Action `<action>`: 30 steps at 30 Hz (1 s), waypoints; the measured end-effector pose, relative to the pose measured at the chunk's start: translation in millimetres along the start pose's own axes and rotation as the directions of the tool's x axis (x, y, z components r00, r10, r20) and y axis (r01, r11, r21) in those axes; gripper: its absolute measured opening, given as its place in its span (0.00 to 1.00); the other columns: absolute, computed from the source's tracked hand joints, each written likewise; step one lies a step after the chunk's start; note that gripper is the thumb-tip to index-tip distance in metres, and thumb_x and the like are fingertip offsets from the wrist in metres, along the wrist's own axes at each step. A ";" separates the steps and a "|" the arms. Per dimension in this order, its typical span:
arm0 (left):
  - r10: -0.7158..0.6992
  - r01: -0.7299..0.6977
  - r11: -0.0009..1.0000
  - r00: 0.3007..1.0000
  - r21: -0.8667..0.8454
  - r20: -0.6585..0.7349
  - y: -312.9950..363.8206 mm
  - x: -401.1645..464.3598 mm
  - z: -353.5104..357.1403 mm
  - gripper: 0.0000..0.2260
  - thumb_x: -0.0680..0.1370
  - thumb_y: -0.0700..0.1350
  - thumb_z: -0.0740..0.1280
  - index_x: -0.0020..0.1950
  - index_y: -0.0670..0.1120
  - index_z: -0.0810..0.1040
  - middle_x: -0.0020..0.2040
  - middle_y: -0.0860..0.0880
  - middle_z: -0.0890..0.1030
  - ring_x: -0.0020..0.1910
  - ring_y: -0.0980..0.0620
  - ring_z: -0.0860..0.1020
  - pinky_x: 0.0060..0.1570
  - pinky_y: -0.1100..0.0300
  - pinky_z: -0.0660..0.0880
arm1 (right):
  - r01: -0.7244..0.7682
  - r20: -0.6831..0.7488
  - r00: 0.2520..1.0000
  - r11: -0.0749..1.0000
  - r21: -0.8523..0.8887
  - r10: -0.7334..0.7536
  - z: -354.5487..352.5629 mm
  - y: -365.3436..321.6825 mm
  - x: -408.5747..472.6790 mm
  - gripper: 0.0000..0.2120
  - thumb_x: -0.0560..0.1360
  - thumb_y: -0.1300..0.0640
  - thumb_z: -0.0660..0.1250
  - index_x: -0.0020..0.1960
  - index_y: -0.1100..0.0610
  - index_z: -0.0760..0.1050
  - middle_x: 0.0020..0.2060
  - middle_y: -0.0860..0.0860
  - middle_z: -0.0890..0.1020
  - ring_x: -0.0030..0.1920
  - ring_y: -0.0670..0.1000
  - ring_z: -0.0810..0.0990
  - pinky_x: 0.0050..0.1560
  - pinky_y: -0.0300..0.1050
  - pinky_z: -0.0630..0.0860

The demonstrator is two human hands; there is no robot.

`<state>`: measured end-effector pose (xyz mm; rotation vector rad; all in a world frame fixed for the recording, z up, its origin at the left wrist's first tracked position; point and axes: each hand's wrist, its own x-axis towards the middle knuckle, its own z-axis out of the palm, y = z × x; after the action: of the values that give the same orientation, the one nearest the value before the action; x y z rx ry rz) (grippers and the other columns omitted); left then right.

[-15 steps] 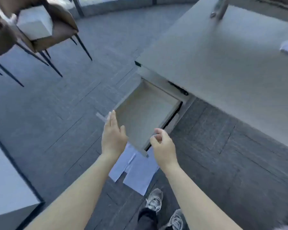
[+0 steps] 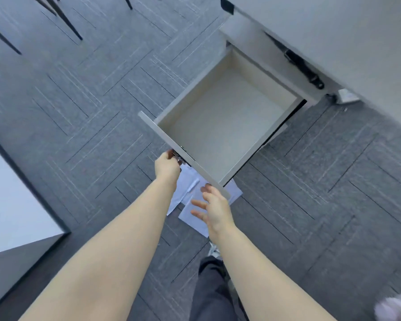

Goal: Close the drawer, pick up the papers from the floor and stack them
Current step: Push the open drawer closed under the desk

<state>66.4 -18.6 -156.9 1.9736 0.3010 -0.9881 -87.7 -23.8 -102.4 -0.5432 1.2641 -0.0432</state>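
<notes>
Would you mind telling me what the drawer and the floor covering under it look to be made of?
The drawer looks like laminated board: a smooth matte grey front with flat, sharp edges and a plain cream interior with no visible grain, though painted wood is possible. The floor appears to be carpet tile: a fuzzy, flecked blue-grey surface with straight seams between rectangular pieces laid in a herringbone pattern.

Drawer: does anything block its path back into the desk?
Nothing visible does. The drawer looks empty, the left hand is at its front panel, the right hand is open beside it, and the papers lie on the floor below.
</notes>
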 end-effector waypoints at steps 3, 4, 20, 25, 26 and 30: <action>0.019 -0.020 1.000 0.998 -0.022 -0.054 -0.8 12.9 9.8 0.15 0.76 0.35 0.62 0.59 0.46 0.81 0.44 0.48 0.84 0.45 0.50 0.81 0.50 0.54 0.78 | 0.041 -0.041 0.998 0.999 -0.001 -0.041 -7.6 -4.7 7.2 0.21 0.78 0.64 0.53 0.66 0.49 0.71 0.53 0.38 0.75 0.58 0.51 0.80 0.59 0.56 0.79; 0.027 -0.028 0.999 0.998 -0.025 -0.051 1.2 14.3 14.6 0.15 0.75 0.36 0.64 0.59 0.47 0.81 0.44 0.50 0.85 0.45 0.51 0.82 0.51 0.55 0.78 | 0.049 -0.061 0.997 0.999 -0.003 -0.049 -12.5 -7.7 11.6 0.22 0.78 0.64 0.53 0.70 0.51 0.69 0.57 0.40 0.74 0.59 0.51 0.79 0.58 0.55 0.79; 0.225 -0.212 0.971 0.966 0.107 -0.130 98.2 43.7 181.2 0.13 0.71 0.42 0.68 0.55 0.49 0.84 0.47 0.45 0.87 0.49 0.45 0.84 0.55 0.48 0.80 | 0.183 -0.101 0.978 0.983 -0.017 -0.184 -104.3 -154.5 88.9 0.21 0.79 0.62 0.57 0.72 0.54 0.68 0.51 0.42 0.75 0.54 0.51 0.79 0.48 0.47 0.78; 0.266 -0.249 0.957 0.958 0.147 -0.109 126.8 51.4 223.9 0.15 0.69 0.43 0.69 0.55 0.49 0.84 0.47 0.45 0.87 0.50 0.42 0.84 0.53 0.47 0.80 | 0.213 -0.142 0.967 0.977 -0.019 -0.214 -128.1 -196.2 109.1 0.20 0.78 0.62 0.58 0.69 0.53 0.72 0.46 0.42 0.77 0.47 0.50 0.79 0.44 0.46 0.76; 0.272 -0.256 0.955 0.957 0.151 -0.103 131.7 52.7 230.7 0.15 0.69 0.43 0.69 0.55 0.49 0.84 0.46 0.44 0.87 0.50 0.42 0.84 0.52 0.47 0.80 | 0.215 -0.149 0.965 0.976 -0.024 -0.216 -132.1 -202.5 113.1 0.20 0.78 0.62 0.59 0.69 0.52 0.72 0.45 0.42 0.77 0.45 0.50 0.79 0.46 0.47 0.77; 0.290 -0.277 0.952 0.953 0.133 -0.092 147.5 54.9 252.8 0.16 0.68 0.41 0.69 0.55 0.49 0.84 0.45 0.44 0.87 0.49 0.43 0.84 0.51 0.49 0.81 | 0.265 -0.172 0.947 0.963 -0.054 -0.271 -142.4 -220.2 125.5 0.22 0.77 0.63 0.58 0.69 0.52 0.73 0.48 0.41 0.77 0.45 0.49 0.79 0.45 0.46 0.77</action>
<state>49.6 -314.8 -182.5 2.1119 0.0154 -0.7276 -119.8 -308.5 -151.4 -0.7487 1.3583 -0.3070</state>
